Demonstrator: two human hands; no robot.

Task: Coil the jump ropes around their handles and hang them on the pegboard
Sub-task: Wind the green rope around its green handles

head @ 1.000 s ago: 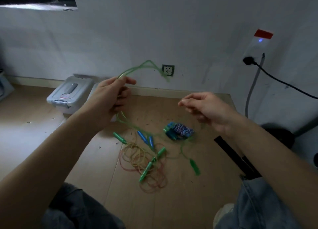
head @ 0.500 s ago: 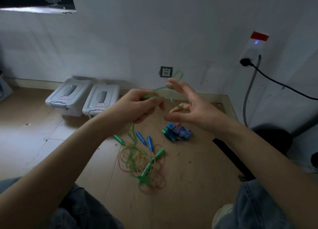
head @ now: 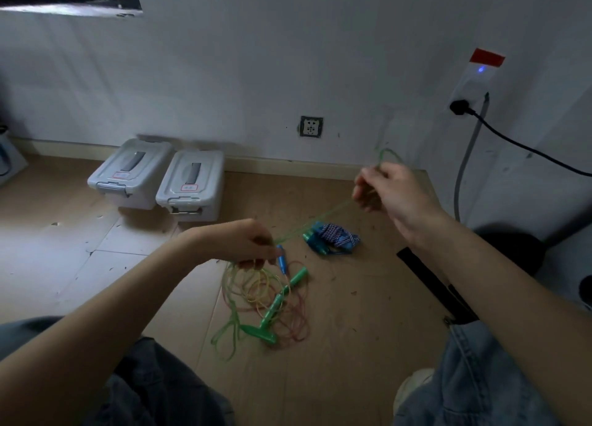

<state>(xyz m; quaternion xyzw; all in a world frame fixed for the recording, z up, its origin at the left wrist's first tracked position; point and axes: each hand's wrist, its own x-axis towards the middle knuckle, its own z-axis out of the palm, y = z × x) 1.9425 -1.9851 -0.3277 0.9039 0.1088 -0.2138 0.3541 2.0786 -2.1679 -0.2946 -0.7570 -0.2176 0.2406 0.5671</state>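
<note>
A translucent green jump rope (head: 315, 219) is stretched taut between my two hands. My left hand (head: 238, 243) grips it low over the floor pile. My right hand (head: 387, 190) pinches it higher up to the right, and a small loop of the rope sticks out above the fingers. On the floor under my left hand lies a tangle of green, yellow and red ropes (head: 262, 292) with green handles (head: 272, 307) and blue handles (head: 282, 260). A coiled blue-and-white rope (head: 333, 238) lies to the right of the pile.
Two grey lidded plastic bins (head: 160, 177) stand against the white wall at the left. A wall socket (head: 311, 126) sits low on the wall. A black cable (head: 525, 148) runs from a plug at the right. My knees in jeans frame the bottom of the view.
My hands, close together half a second ago, have pulled apart. The right went up and right, the left down toward the pile, drawing the green rope taut.
</note>
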